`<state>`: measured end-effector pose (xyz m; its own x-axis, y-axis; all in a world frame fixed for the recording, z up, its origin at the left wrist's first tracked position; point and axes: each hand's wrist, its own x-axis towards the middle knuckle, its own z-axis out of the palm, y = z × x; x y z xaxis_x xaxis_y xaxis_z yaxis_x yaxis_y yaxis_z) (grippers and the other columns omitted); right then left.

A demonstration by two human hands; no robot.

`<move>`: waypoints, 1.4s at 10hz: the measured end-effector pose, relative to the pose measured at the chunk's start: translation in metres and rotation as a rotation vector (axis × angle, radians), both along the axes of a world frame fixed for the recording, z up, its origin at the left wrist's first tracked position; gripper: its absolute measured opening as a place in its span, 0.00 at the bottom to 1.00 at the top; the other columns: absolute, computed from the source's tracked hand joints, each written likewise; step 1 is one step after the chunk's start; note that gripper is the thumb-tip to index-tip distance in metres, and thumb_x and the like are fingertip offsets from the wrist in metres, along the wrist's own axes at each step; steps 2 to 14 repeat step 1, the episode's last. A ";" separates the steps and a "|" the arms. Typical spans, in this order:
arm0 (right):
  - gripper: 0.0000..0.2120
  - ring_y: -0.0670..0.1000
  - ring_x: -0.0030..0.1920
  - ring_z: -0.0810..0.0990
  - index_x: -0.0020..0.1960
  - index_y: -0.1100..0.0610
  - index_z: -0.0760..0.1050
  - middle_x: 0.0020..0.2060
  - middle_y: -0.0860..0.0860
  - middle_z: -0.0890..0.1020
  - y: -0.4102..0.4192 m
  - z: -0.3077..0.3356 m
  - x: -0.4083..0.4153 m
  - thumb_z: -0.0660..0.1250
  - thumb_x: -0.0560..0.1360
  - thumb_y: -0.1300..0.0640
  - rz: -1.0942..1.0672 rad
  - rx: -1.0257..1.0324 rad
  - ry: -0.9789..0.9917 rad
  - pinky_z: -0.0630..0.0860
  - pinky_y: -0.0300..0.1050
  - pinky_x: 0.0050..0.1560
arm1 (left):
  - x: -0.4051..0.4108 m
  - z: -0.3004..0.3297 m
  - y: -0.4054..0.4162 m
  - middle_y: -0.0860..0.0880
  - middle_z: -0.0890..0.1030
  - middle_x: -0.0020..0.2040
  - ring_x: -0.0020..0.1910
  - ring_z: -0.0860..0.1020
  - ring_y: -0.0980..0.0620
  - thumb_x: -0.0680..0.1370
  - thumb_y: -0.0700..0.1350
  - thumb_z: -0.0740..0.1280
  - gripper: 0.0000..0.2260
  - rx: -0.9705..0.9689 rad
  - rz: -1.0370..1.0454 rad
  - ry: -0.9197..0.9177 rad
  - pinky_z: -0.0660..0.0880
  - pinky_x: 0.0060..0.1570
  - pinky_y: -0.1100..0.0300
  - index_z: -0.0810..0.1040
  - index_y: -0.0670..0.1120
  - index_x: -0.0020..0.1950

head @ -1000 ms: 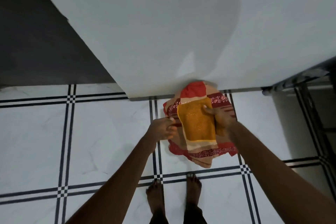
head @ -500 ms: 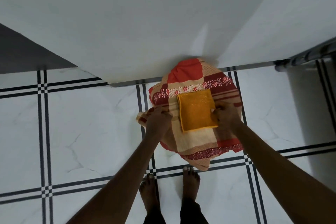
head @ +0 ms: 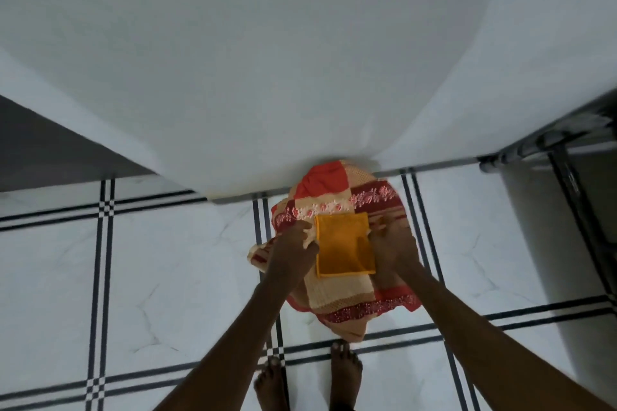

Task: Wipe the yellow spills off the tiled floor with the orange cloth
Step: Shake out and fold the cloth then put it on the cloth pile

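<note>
A folded square orange cloth (head: 344, 245) lies on top of a larger red and beige patterned cloth (head: 337, 294), which sits bunched low in front of me by the foot of the wall. My left hand (head: 293, 245) grips the patterned cloth at the orange cloth's left edge. On the other side, my right hand (head: 392, 243) holds the fabric with its fingers touching the orange cloth's right edge. No yellow spill shows on the white tiled floor (head: 173, 277) in view.
A white wall (head: 283, 60) rises straight ahead, with a dark opening (head: 50, 150) at the left. A dark metal frame (head: 567, 150) stands at the right. My bare feet (head: 310, 377) are on the black-lined tiles just below the cloths.
The orange cloth, earlier held tilted by my right hand, now lies flat and square on the patterned cloth. Both hands have settled at its two sides.
</note>
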<state>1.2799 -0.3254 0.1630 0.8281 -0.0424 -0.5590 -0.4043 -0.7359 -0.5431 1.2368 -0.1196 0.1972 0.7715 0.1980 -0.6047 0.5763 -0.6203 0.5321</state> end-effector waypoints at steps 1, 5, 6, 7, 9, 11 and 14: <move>0.09 0.47 0.38 0.80 0.59 0.54 0.77 0.42 0.49 0.83 0.006 0.065 0.020 0.66 0.79 0.57 0.115 0.017 -0.122 0.72 0.40 0.35 | 0.014 0.068 0.003 0.50 0.80 0.66 0.64 0.78 0.48 0.81 0.47 0.67 0.18 -0.023 -0.033 -0.146 0.72 0.60 0.57 0.74 0.49 0.70; 0.09 0.47 0.38 0.80 0.59 0.54 0.77 0.42 0.49 0.83 0.006 0.065 0.020 0.66 0.79 0.57 0.115 0.017 -0.122 0.72 0.40 0.35 | 0.014 0.068 0.003 0.50 0.80 0.66 0.64 0.78 0.48 0.81 0.47 0.67 0.18 -0.023 -0.033 -0.146 0.72 0.60 0.57 0.74 0.49 0.70; 0.09 0.47 0.38 0.80 0.59 0.54 0.77 0.42 0.49 0.83 0.006 0.065 0.020 0.66 0.79 0.57 0.115 0.017 -0.122 0.72 0.40 0.35 | 0.014 0.068 0.003 0.50 0.80 0.66 0.64 0.78 0.48 0.81 0.47 0.67 0.18 -0.023 -0.033 -0.146 0.72 0.60 0.57 0.74 0.49 0.70; 0.09 0.47 0.38 0.80 0.59 0.54 0.77 0.42 0.49 0.83 0.006 0.065 0.020 0.66 0.79 0.57 0.115 0.017 -0.122 0.72 0.40 0.35 | 0.014 0.068 0.003 0.50 0.80 0.66 0.64 0.78 0.48 0.81 0.47 0.67 0.18 -0.023 -0.033 -0.146 0.72 0.60 0.57 0.74 0.49 0.70; 0.09 0.47 0.38 0.80 0.59 0.54 0.77 0.42 0.49 0.83 0.006 0.065 0.020 0.66 0.79 0.57 0.115 0.017 -0.122 0.72 0.40 0.35 | 0.014 0.068 0.003 0.50 0.80 0.66 0.64 0.78 0.48 0.81 0.47 0.67 0.18 -0.023 -0.033 -0.146 0.72 0.60 0.57 0.74 0.49 0.70; 0.09 0.47 0.38 0.80 0.59 0.54 0.77 0.42 0.49 0.83 0.006 0.065 0.020 0.66 0.79 0.57 0.115 0.017 -0.122 0.72 0.40 0.35 | 0.014 0.068 0.003 0.50 0.80 0.66 0.64 0.78 0.48 0.81 0.47 0.67 0.18 -0.023 -0.033 -0.146 0.72 0.60 0.57 0.74 0.49 0.70; 0.09 0.47 0.38 0.80 0.59 0.54 0.77 0.42 0.49 0.83 0.006 0.065 0.020 0.66 0.79 0.57 0.115 0.017 -0.122 0.72 0.40 0.35 | 0.014 0.068 0.003 0.50 0.80 0.66 0.64 0.78 0.48 0.81 0.47 0.67 0.18 -0.023 -0.033 -0.146 0.72 0.60 0.57 0.74 0.49 0.70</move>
